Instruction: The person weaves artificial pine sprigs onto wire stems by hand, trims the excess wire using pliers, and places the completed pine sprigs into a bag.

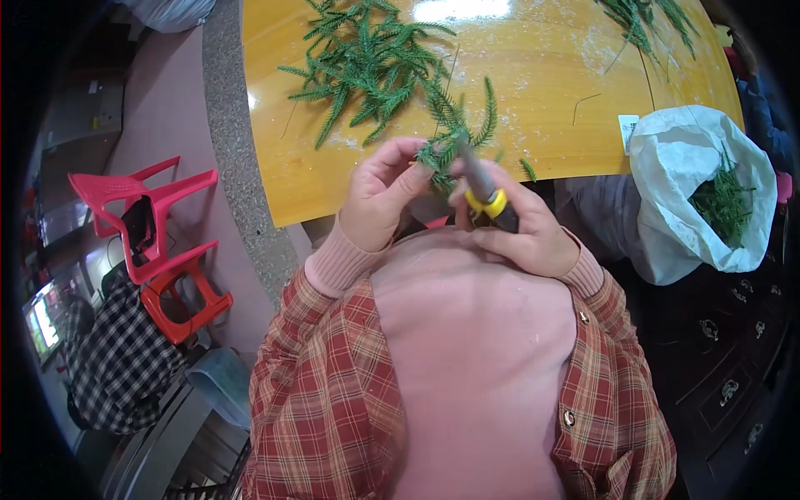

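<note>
My left hand (pixel 379 192) is closed, thumb and fingers pinching the base of a green artificial pine sprig (pixel 439 157). In my right hand (pixel 533 233) is a pair of pliers (pixel 478 182) with a grey tapered head and yellow-and-black handles. The pliers' tip points up and overlaps the sprig; whether the jaws grip it I cannot tell. Just beyond my hands, a pile of similar green sprigs (pixel 367 71) lies on the yellow wooden table (pixel 308 183). A small loose green piece (pixel 527 170) rests near the table's front edge.
To the right, an open white sack (pixel 667 208) holds green sprigs (pixel 723 204). More sprigs (pixel 646 25) and a bent thin wire (pixel 586 104) lie on the table. Red plastic chairs (pixel 150 208) stand at left, near a checked black-and-white cloth (pixel 125 358). Dark drawers (pixel 725 358) are at right.
</note>
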Motion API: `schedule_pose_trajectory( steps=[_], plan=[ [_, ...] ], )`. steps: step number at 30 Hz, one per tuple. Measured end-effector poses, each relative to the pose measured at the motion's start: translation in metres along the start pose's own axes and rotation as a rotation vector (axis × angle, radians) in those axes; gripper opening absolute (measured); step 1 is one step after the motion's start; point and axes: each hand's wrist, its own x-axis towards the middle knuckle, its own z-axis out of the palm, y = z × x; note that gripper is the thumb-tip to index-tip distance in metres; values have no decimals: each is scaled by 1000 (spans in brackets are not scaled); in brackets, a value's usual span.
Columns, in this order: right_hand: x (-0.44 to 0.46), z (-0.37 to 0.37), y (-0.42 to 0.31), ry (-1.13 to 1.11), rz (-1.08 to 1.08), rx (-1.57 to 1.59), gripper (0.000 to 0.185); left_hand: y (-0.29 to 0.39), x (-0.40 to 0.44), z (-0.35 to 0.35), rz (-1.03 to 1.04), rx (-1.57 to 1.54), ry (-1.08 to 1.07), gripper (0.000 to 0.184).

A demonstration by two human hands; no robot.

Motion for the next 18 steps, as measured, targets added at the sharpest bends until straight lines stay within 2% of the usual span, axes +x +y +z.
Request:
schedule_pose_trajectory(
  steps=[2,4,5,8,11,18],
  plan=[
    [-3,3,-4,30,129,190,49,-1,-2,-1,41,36,19,22],
    [-3,5,-4,105,102,213,50,-3,0,-2,102,91,6,23],
    [-3,2,6,161,0,-12,44,-2,-1,-2,121,101,14,23],
    [-6,-5,8,212,-122,-552,37,3,-2,0,185,153,44,23],
    [-8,-7,11,290,-117,-537,30,5,-4,-2,236,249,80,23],
    [-9,1,-4,260,211,-240,33,1,-6,-9,295,456,93,24]
  ],
)
